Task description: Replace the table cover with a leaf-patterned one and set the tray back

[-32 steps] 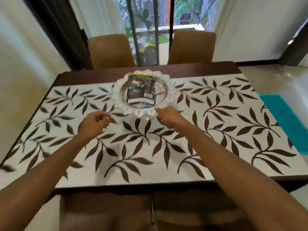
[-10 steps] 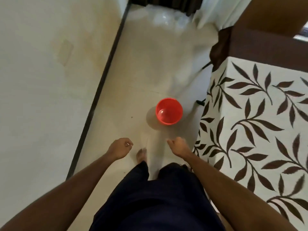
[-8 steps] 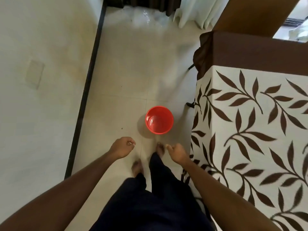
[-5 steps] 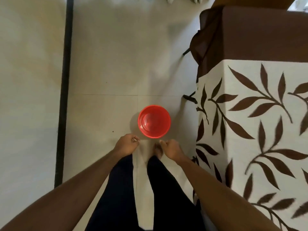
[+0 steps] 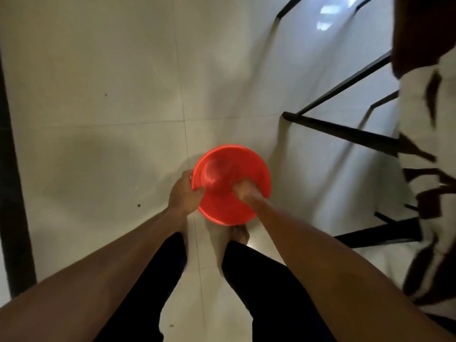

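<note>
I look straight down at the floor. A round red plastic bucket (image 5: pixel 222 169) is just in front of my feet. My left hand (image 5: pixel 183 193) grips its left rim, thumb inside and fingers outside. My right hand (image 5: pixel 243 190) reaches down inside the bucket near its right side; motion blur hides how its fingers lie. The leaf-patterned table cover (image 5: pixel 424 119), white with dark brown leaves, hangs over the table's edge at the far right. The tray is out of view.
Black table legs and crossbars (image 5: pixel 345 130) stand on the pale tiled floor right of the bucket. A brown under-cloth (image 5: pixel 419 33) shows at the top right. A dark skirting strip (image 5: pixel 12 193) runs along the left wall. My bare feet (image 5: pixel 240 234) are just behind the bucket.
I turned from the table, walked to the red bucket and bent down. My left hand has taken hold of its rim and my right hand has gone inside it.
</note>
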Demonstrator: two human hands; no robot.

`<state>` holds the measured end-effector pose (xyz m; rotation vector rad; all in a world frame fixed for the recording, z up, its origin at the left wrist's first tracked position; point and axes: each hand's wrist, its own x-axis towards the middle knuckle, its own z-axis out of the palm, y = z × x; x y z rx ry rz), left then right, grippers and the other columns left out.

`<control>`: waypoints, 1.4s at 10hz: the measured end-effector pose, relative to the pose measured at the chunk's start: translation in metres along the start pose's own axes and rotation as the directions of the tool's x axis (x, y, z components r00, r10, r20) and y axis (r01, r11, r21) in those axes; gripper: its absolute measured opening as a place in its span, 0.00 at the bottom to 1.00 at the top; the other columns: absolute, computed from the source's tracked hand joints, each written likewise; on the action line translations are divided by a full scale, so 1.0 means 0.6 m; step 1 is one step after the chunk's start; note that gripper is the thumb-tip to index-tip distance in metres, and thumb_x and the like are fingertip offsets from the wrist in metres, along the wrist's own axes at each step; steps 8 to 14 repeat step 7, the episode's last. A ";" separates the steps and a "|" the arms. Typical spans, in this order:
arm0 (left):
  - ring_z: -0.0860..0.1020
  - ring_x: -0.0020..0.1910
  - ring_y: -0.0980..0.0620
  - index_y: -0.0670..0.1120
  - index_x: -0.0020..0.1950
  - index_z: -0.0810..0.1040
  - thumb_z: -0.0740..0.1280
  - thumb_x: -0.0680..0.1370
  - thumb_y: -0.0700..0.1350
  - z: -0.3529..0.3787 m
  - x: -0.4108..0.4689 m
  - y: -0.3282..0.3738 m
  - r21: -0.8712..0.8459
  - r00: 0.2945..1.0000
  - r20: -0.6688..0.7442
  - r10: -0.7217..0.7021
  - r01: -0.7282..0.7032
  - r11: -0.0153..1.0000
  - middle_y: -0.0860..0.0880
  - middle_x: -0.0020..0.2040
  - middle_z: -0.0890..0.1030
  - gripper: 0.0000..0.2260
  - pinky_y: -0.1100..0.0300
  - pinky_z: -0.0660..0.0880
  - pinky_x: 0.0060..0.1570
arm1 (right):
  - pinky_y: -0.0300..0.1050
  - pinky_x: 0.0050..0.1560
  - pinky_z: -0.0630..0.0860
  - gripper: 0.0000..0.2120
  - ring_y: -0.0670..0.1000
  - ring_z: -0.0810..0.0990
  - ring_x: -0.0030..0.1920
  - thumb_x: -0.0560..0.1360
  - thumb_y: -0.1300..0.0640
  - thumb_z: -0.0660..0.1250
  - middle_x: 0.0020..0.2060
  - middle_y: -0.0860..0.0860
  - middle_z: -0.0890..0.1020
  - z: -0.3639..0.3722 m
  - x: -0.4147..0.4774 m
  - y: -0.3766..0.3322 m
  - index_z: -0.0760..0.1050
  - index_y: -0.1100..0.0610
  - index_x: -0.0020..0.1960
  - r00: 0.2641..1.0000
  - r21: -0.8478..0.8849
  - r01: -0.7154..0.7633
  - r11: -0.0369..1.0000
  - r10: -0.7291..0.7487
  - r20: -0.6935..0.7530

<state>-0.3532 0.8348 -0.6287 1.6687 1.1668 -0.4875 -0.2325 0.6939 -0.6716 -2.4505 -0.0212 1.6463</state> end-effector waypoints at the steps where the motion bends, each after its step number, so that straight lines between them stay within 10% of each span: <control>1: 0.78 0.48 0.49 0.47 0.63 0.76 0.67 0.78 0.41 0.011 0.013 -0.003 -0.061 0.997 -0.045 -0.062 0.059 0.996 0.51 0.51 0.79 0.13 0.58 0.73 0.49 | 0.52 0.63 0.76 0.13 0.61 0.80 0.62 0.79 0.61 0.64 0.59 0.60 0.83 0.004 0.023 0.000 0.81 0.61 0.60 0.999 0.067 0.027 0.997 -0.024 -0.044; 3: 0.75 0.36 0.61 0.49 0.58 0.78 0.66 0.79 0.41 -0.013 -0.013 -0.004 -0.072 0.986 -0.075 -0.146 0.141 0.987 0.55 0.42 0.79 0.09 0.72 0.65 0.30 | 0.44 0.59 0.74 0.13 0.57 0.81 0.60 0.79 0.61 0.63 0.57 0.55 0.85 -0.008 -0.039 -0.007 0.83 0.55 0.57 0.996 0.192 0.021 0.981 -0.005 -0.084; 6: 0.83 0.42 0.45 0.49 0.52 0.81 0.66 0.77 0.41 -0.099 -0.150 0.063 0.021 0.999 -0.002 -0.042 0.042 0.999 0.52 0.39 0.82 0.07 0.55 0.78 0.46 | 0.59 0.55 0.80 0.07 0.60 0.84 0.48 0.68 0.47 0.64 0.41 0.52 0.85 -0.044 -0.159 0.011 0.81 0.43 0.36 0.993 0.353 0.095 0.931 -0.065 -0.096; 14: 0.80 0.44 0.48 0.50 0.53 0.81 0.66 0.77 0.43 -0.125 -0.217 0.082 0.146 0.999 -0.042 0.008 -0.002 0.989 0.51 0.44 0.82 0.07 0.56 0.77 0.48 | 0.60 0.56 0.81 0.07 0.61 0.84 0.50 0.70 0.50 0.64 0.45 0.56 0.86 -0.064 -0.200 0.026 0.80 0.48 0.37 0.993 0.376 0.106 0.921 -0.078 -0.090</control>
